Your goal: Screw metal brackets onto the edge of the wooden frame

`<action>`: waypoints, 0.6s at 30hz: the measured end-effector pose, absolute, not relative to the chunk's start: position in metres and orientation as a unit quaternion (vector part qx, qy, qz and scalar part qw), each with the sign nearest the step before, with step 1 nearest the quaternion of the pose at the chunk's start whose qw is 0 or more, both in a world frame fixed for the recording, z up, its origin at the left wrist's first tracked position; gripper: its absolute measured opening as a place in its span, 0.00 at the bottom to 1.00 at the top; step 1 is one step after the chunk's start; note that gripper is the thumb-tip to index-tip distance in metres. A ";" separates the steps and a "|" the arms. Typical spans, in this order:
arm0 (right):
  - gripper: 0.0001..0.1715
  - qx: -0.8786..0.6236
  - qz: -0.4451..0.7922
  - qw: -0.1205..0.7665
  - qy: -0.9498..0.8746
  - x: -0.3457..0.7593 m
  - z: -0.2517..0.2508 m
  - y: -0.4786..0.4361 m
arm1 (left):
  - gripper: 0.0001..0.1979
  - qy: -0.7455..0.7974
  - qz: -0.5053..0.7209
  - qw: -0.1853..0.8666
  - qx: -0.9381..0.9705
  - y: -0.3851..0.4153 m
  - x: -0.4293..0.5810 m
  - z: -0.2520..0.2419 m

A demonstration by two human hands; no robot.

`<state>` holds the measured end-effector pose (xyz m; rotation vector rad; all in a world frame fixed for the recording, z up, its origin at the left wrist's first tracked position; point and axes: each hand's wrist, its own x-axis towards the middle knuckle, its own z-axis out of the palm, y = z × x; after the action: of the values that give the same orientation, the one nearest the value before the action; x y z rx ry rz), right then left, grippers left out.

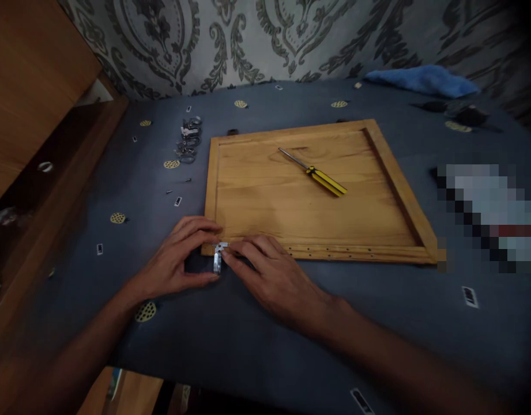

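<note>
A wooden framed panel (390, 173) lies flat on a dark blue cloth-covered surface. At its near left corner, my left hand (179, 259) and my right hand (269, 276) both pinch a small metal hinge (217, 259), fingers closed around it. The hinge rests against the panel's front edge, which shows a row of small holes. A yellow-and-black screwdriver (317, 173) lies on the panel, away from both hands.
A pile of metal hinges (189, 138) sits left of the panel's far corner, with small screws (179, 184) loose nearby. A blue cloth (425, 80) lies far right. Wooden furniture (31, 86) stands at the left. A blurred object (490, 213) is right of the panel.
</note>
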<state>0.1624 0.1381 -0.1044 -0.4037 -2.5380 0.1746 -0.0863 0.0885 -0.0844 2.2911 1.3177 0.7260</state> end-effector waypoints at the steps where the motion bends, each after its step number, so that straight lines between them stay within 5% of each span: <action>1: 0.19 -0.149 0.063 0.282 -0.946 0.162 -0.105 0.138 | 0.22 0.470 0.260 0.199 0.820 0.089 -0.087 -0.084; 18: 0.18 -0.135 0.048 0.256 -0.956 0.165 -0.107 0.140 | 0.21 0.474 0.250 0.206 0.819 0.090 -0.085 -0.080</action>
<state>0.1653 0.1397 -0.1074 -0.3667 -2.5940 0.1298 -0.0850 0.0897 -0.0804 2.2806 1.3207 0.6954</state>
